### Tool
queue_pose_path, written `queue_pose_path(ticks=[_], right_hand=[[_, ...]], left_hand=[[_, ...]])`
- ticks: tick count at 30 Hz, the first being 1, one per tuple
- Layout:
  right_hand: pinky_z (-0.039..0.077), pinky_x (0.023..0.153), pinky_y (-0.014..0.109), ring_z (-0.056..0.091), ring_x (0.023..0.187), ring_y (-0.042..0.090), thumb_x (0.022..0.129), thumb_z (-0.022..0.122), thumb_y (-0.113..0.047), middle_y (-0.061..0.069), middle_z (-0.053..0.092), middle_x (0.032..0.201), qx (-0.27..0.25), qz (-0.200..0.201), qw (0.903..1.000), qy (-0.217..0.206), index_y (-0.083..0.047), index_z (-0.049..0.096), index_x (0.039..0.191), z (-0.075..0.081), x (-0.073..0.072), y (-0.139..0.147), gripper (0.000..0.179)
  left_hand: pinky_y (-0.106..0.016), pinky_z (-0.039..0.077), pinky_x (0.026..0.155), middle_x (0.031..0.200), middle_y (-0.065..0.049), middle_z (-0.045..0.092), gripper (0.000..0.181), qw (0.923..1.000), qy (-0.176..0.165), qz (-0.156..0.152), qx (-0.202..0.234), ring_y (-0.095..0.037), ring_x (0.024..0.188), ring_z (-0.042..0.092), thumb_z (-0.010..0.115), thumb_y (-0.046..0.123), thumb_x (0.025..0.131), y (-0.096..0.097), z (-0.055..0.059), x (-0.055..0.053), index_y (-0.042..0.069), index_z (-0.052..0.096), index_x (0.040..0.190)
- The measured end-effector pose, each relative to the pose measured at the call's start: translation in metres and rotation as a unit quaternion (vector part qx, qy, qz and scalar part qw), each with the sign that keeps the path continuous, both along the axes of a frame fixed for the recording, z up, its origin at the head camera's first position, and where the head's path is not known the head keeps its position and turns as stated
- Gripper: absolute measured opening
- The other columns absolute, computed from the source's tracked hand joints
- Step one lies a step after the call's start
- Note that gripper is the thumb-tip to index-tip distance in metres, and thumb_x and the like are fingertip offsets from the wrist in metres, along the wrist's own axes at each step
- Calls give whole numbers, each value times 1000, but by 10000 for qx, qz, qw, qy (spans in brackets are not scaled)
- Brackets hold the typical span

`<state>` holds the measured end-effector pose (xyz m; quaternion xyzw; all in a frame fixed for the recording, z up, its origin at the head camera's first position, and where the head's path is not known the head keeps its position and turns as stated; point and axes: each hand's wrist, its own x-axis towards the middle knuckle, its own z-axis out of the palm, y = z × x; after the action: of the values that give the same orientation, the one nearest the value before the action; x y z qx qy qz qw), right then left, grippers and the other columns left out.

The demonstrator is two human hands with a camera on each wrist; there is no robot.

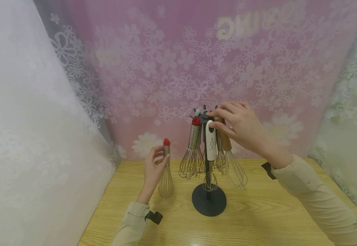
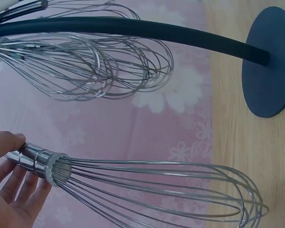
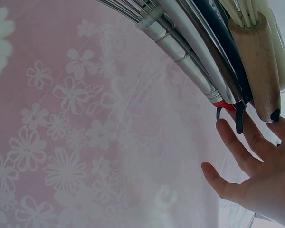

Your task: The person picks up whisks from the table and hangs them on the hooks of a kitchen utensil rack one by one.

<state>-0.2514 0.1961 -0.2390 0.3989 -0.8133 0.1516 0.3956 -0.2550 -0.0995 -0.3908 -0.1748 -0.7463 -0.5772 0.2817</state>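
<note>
My left hand [image 1: 154, 167] holds a balloon whisk [image 2: 38, 159] upright by its steel handle, thumb on one side and fingers on the other. Its red end cap points up and its wire loops hang down, left of the black whisk stand [image 1: 201, 203]. At the stand's top, my right hand [image 1: 247, 128] reaches in from the right with spread fingers. Its forefinger touches the hub, and the thumb lies at the upper end of a small white-handled whisk [image 1: 210, 143]. Beside that hang a wooden-handled whisk [image 1: 226, 141] and a steel whisk with a red end [image 1: 193, 136].
More whisks, one with a pale green handle [image 1: 198, 112], hang behind on the stand's hooks. The stand's round base rests on a wood-grain table [image 1: 258, 212]. A pink flowered curtain [image 1: 166, 85] closes off the back, with pale sheets at both sides.
</note>
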Motion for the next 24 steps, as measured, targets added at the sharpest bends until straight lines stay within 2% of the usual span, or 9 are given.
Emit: queue_pose_path(ticks=[7,14,21,24], right_hand=[[42,91,54,60,98,31,100,40,-61,7,67,101,-38,-67,9999,142,-10,75,113,1,1,-2,63],[43,93,56,60,100,33,99,37,-64,8,67,100,-81,-256,9994,216,-9,75,109,2,2,-4,68],[43,93,57,61,98,33,98,35,-68,8,66,99,-120,-424,9986,294,-9,75,107,1,1,-7,71],[43,94,57,60,100,33,97,35,-69,8,66,99,-114,-484,9984,273,-10,75,107,1,0,-7,72]], left_hand=[[-55,58,87,119,-28,65,35,9999,-44,-86,136,-44,106,65,73,-7,89,4,17,11,-11,61,122],[-53,59,83,118,-27,66,35,9998,209,-52,-12,-44,103,67,73,-7,89,8,30,16,-10,61,121],[-50,60,83,121,-23,66,38,9995,318,-86,15,-40,105,66,74,-3,89,5,17,-1,-5,61,125],[-46,61,84,122,-19,66,37,9992,359,-177,29,-35,106,67,76,2,90,5,19,0,-1,63,125]])
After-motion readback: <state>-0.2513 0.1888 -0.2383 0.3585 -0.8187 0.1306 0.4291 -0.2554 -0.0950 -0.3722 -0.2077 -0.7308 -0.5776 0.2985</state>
